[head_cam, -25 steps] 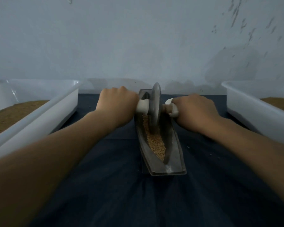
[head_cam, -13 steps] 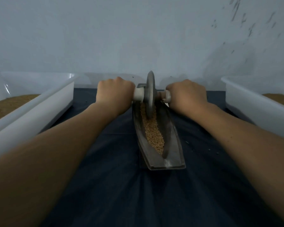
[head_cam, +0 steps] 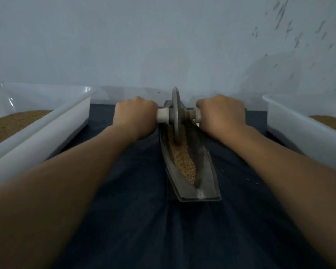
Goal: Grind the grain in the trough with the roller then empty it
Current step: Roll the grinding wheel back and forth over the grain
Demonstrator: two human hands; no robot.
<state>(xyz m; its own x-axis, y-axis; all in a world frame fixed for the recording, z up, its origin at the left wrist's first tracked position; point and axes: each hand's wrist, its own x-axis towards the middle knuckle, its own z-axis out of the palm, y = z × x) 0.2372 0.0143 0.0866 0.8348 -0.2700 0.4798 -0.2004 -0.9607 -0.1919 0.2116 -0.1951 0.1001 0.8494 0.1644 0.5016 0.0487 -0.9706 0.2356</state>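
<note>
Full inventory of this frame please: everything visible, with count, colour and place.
trough: 1, dark grey, centre of the cloth, lengthwise away from the person
roller: 1, grey disc with white handles, standing in the trough's far half
grain: 1 strip, tan, along the trough's bottom
tubs: 2, white, left edge and right edge
tub contents: 2 heaps, brown, one in the left tub, one in the right tub
stray bits: a few, pale, on the cloth right of the trough
cloth: 1, dark blue, under everything
wall: 1, pale grey, dark specks at upper right
hands: 2, bare, left and right, each gripping a roller handle
</note>
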